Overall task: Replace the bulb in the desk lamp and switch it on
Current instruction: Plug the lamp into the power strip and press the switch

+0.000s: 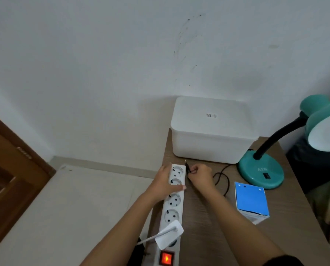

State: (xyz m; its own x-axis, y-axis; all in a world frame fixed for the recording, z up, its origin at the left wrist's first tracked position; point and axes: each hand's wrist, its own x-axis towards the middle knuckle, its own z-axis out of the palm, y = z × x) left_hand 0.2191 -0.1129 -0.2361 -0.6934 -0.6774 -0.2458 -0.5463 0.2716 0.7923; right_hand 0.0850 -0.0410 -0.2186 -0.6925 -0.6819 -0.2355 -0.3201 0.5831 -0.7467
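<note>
A teal desk lamp (261, 170) with a black gooseneck stands at the right of the wooden table (204, 217). A white bulb (326, 136) sits in its teal shade, unlit. The lamp's black cord (222, 174) runs left to a black plug (187, 168), which my right hand (199, 174) pinches just right of the white power strip's (172, 206) far end. My left hand (165, 184) grips that far end of the strip, thumb laid across it. The strip's red switch (166, 258) glows.
A white lidded box (211, 129) stands at the back of the table against the wall. A blue and white bulb carton (251, 202) lies near the lamp base. A white plug (170, 234) occupies a near socket. Left of the table are floor and a brown door (4, 179).
</note>
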